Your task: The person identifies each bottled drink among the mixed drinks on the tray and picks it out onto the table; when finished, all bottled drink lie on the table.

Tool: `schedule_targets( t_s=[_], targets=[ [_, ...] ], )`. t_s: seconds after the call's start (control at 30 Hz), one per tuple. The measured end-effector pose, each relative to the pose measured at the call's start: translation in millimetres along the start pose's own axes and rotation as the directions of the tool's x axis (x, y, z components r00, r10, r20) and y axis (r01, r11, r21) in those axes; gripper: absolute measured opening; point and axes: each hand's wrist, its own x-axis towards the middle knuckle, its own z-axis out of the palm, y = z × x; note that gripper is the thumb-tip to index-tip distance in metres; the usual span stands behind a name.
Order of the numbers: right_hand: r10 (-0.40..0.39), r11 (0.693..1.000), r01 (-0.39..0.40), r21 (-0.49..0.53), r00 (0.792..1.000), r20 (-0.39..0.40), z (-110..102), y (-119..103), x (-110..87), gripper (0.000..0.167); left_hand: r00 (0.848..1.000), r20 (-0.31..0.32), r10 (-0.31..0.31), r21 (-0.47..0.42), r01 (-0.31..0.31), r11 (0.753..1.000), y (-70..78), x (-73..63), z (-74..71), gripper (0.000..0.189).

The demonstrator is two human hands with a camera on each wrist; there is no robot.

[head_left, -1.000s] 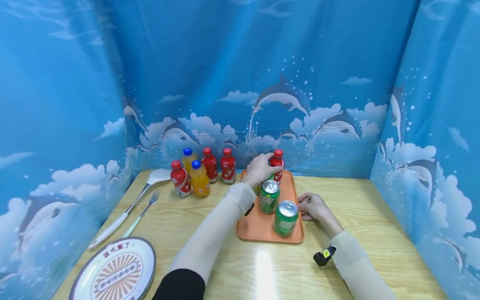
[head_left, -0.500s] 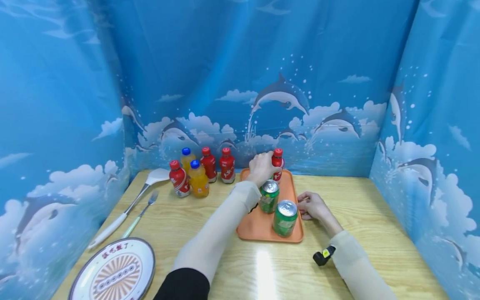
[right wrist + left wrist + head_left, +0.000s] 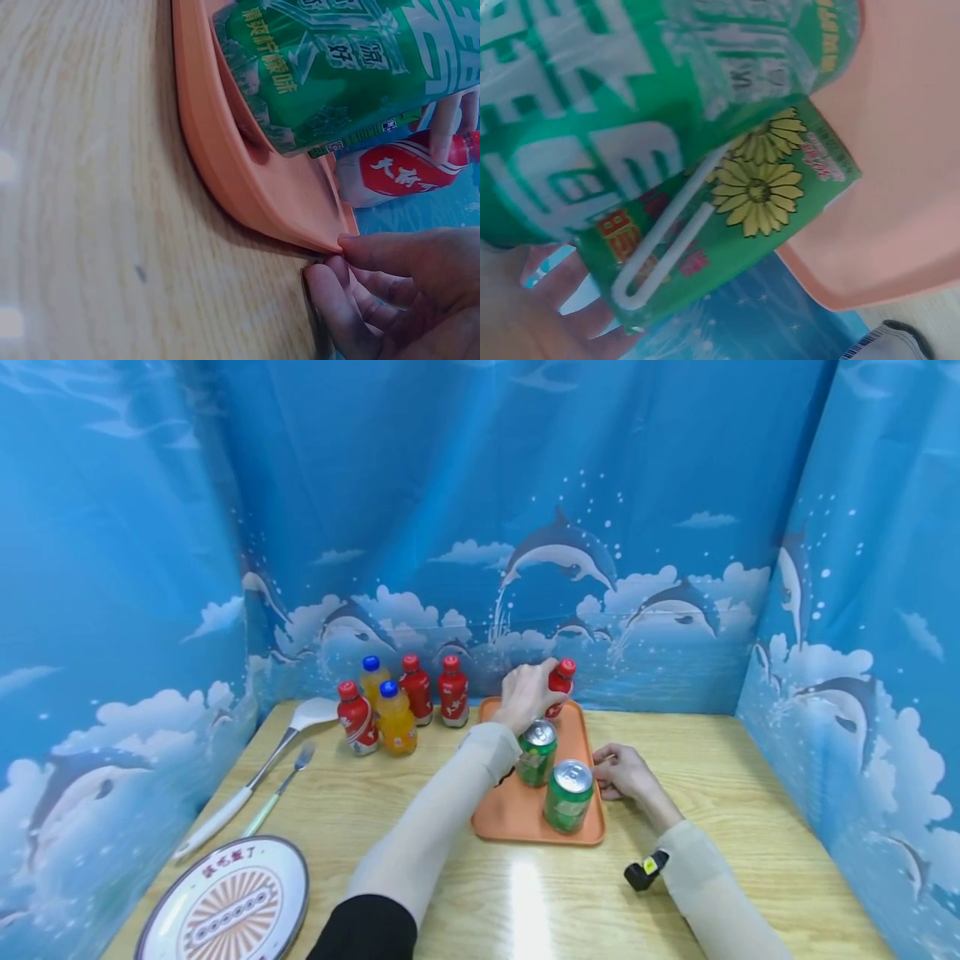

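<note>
My left hand grips a red-capped drink bottle at the far end of the orange tray. The bottle leans a little to the right. Two green soda cans stand upright on the tray, one behind the other. A green drink carton with a white bent straw lies against the nearer can in the left wrist view; in the head view my left hand hides it. At the tray's right edge, my right hand pinches the rim between thumb and fingers.
Left of the tray stand several red bottles and two orange juice bottles with blue caps. A white-handled ladle, a fork and a patterned plate lie further left. Blue dolphin curtains enclose the table.
The red bottle in my left hand has shifted slightly right and tipped from upright to a lean. My right hand has stayed at the tray's edge.
</note>
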Motion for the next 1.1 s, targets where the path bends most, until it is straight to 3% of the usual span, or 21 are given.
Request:
schedule_targets(
  t_s=[0.2,0.4,0.77,1.1],
  targets=[
    [0.0,1.0,0.0,0.009,1.0,0.002,1,0,-1.0,0.035,0.999,-0.043,0.018,-0.089,-0.022,0.996,4.1,-0.5,-9.2,0.058],
    [-0.013,1.0,0.013,0.016,1.0,0.009,2,2,-1.3,0.037,0.998,-0.054,0.019,-0.225,-0.03,0.974,9.5,-4.2,-22.0,0.06],
    [-0.038,0.999,0.038,0.015,0.999,0.015,0,3,0.3,0.039,0.997,-0.077,-0.017,-0.484,-0.023,0.875,13.6,-9.9,-41.7,0.062],
    [-0.039,0.999,0.04,-0.015,0.999,0.017,0,2,-1.0,0.037,0.994,-0.101,-0.03,-0.614,-0.039,0.788,14.2,-14.0,-52.3,0.061]
  ],
)
